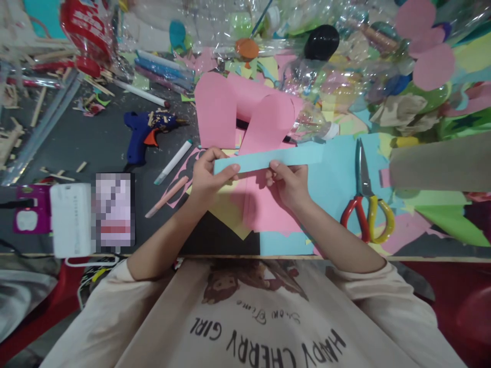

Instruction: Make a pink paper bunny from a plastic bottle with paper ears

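A narrow light-blue paper strip (253,162) is stretched between my two hands above the tabletop. My left hand (213,174) pinches its left end, thumb on top. Further right, my right hand (286,181) pinches the strip near its middle, and the far end sticks out past the fingers. Beneath lies pink paper (264,209) over yellow and light-blue sheets. Just beyond the strip stands a pink paper-covered shape (217,110) with rounded pieces, a clear plastic bottle (312,125) with a white cap lying against it.
Scissors (366,199) with red and yellow handles lie at right on light-blue paper. To the left are a blue glue gun (140,135), a marker (173,162), a phone (114,212) and a white power bank (71,220). Plastic bottles and paper scraps crowd the back.
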Tool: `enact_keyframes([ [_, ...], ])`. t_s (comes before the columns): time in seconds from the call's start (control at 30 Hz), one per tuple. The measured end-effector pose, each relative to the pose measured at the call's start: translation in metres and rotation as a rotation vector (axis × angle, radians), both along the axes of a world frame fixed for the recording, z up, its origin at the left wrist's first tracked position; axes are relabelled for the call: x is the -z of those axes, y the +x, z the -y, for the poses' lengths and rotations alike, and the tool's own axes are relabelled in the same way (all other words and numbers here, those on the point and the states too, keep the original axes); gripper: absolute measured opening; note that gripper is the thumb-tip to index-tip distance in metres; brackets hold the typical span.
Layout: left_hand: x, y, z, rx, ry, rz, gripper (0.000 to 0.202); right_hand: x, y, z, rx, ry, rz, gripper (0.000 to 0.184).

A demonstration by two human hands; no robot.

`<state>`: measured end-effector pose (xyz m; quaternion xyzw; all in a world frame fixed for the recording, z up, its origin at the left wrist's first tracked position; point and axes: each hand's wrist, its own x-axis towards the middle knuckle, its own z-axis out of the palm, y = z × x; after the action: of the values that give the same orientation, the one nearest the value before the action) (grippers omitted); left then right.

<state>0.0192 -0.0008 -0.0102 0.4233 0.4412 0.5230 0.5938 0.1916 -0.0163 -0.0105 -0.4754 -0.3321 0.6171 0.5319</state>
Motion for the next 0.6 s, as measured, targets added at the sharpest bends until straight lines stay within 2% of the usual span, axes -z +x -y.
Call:
enact_keyframes([
  [0.07, 0.002, -0.003, -0.002, -0.095, -0.027, 0.038, 0.044, -0.001, 0.000, 0.002, -0.024, -0.033, 0.002, 0.042],
  [0.13, 0.001, -0.006, -0.005, -0.164, -0.071, 0.125, 0.042, -0.002, 0.000, 0.004, -0.114, -0.086, 0.033, 0.042],
  [0.2, 0.000, -0.009, -0.007, -0.154, -0.158, 0.221, 0.036, -0.004, 0.000, 0.005, -0.217, -0.131, 0.071, 0.043],
  [0.27, 0.000, -0.011, -0.008, -0.114, -0.237, 0.261, 0.028, -0.006, -0.002, 0.006, -0.259, -0.140, 0.100, 0.045],
  [0.37, 0.002, -0.008, -0.005, -0.057, -0.307, 0.219, 0.029, -0.006, -0.004, 0.008, -0.163, -0.100, 0.122, 0.046],
  [0.5, -0.002, 0.001, 0.000, 0.032, -0.375, 0.275, 0.057, -0.006, -0.007, 0.008, -0.022, -0.055, 0.092, 0.044],
  [0.57, -0.010, 0.003, 0.000, 0.002, -0.448, 0.399, 0.061, -0.006, -0.007, 0.008, 0.001, -0.063, 0.070, 0.044],
  [0.6, -0.014, 0.002, -0.002, -0.059, -0.490, 0.475, 0.057, -0.006, -0.006, 0.008, 0.010, -0.069, 0.067, 0.044],
])
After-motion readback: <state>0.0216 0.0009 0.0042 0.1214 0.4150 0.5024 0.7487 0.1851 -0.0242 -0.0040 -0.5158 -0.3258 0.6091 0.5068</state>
